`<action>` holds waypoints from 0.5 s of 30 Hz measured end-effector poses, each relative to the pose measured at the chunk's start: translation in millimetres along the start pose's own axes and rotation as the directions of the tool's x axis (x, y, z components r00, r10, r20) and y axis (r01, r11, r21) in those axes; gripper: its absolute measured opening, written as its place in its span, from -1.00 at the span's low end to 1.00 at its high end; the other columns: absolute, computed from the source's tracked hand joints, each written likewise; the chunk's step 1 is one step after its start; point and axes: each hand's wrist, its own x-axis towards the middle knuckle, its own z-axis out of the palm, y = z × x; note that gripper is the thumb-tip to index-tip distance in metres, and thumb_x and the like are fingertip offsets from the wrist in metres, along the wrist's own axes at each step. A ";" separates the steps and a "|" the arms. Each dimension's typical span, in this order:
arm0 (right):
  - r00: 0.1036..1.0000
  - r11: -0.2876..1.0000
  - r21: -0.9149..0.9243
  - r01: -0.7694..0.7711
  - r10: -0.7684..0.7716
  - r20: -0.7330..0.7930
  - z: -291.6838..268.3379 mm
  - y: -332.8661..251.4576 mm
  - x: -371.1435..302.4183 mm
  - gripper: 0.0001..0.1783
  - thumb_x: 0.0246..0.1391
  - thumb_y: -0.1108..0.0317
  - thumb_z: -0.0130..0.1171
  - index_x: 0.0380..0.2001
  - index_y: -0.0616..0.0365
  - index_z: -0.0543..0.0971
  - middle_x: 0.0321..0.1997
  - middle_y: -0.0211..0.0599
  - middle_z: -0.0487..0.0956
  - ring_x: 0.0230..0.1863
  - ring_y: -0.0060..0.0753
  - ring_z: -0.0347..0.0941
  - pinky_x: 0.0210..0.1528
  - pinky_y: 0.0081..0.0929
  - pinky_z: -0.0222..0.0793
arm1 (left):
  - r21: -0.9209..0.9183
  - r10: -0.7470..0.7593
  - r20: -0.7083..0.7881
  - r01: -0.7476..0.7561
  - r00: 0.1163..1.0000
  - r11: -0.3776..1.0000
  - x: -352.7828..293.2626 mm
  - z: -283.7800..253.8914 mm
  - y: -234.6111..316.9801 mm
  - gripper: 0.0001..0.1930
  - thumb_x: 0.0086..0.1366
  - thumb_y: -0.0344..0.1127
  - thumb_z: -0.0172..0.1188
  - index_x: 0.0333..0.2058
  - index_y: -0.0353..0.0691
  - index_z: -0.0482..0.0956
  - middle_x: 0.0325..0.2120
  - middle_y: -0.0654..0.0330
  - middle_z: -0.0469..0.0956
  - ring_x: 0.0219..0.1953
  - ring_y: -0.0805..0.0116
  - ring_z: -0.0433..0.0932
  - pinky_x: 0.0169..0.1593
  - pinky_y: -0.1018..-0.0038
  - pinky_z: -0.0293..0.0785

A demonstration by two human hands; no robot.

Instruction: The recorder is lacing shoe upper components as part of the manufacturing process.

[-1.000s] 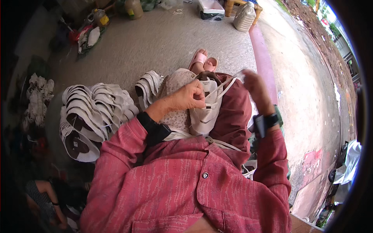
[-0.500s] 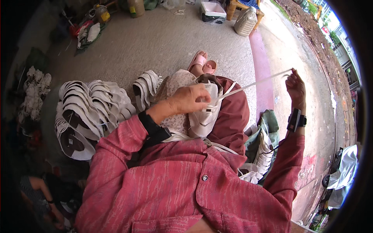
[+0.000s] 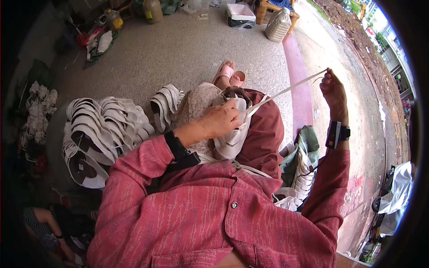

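On my lap lies a white shoe upper (image 3: pixel 229 144) with a dark brown lining, its opening facing away from me. My left hand (image 3: pixel 220 119) is closed over its lacing area, fingers curled; the fingertips are partly hidden. Raised far out to the right, my right hand (image 3: pixel 334 91) pinches the end of a white shoelace (image 3: pixel 292 87). The lace runs nearly straight from the upper to those fingers. Beneath the upper are a floral cloth (image 3: pixel 196 100) and my dark red trousers.
Stacks of white shoe uppers (image 3: pixel 109 123) stand at my left, with a smaller stack (image 3: pixel 165 105) beside my knee. More uppers (image 3: pixel 303 181) lie in a green bag (image 3: pixel 308 140) at my right. A plastic jug (image 3: pixel 278 27) and a white box (image 3: pixel 240 14) stand ahead. Another person's arm (image 3: pixel 51 223) shows lower left.
My left hand's fingers have come down and closed on the upper. The right hand has shifted slightly up and left, still pinching the lace.
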 end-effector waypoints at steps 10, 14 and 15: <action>0.988 0.970 -0.187 0.154 -0.157 -0.001 38.5 -20.2 -24.3 -0.76 0.27 0.24 0.11 -0.09 0.12 0.52 -0.11 -0.38 0.54 -0.43 -0.61 0.37 -0.45 -0.69 0.28 | 0.600 0.189 -0.069 -0.111 0.980 0.792 34.2 31.4 30.6 -0.81 0.18 -0.21 0.21 -0.41 -0.19 0.46 -0.39 0.21 0.47 -0.43 0.30 0.59 -0.47 0.40 0.47; 0.979 0.994 -0.041 0.104 -0.096 0.178 36.9 -32.0 -33.6 -0.79 0.32 0.28 0.01 -0.13 0.18 0.50 0.15 -0.19 0.45 -0.42 -0.60 0.35 -0.50 -0.67 0.24 | 0.772 0.263 -0.098 -0.093 0.960 0.628 49.0 48.7 36.5 -0.85 0.15 -0.28 0.11 -0.34 -0.19 0.54 -0.34 0.20 0.49 -0.36 0.38 0.56 -0.45 0.47 0.44; 0.962 0.995 0.087 0.039 -0.061 0.268 34.6 -33.3 -34.1 -0.79 0.34 0.32 -0.03 -0.13 0.21 0.49 0.17 -0.16 0.44 -0.43 -0.59 0.33 -0.52 -0.65 0.21 | 0.817 0.327 -0.122 -0.092 0.937 0.570 51.9 53.6 34.0 -0.82 0.13 -0.29 0.08 -0.32 -0.19 0.58 -0.31 0.19 0.49 -0.32 0.38 0.54 -0.44 0.48 0.44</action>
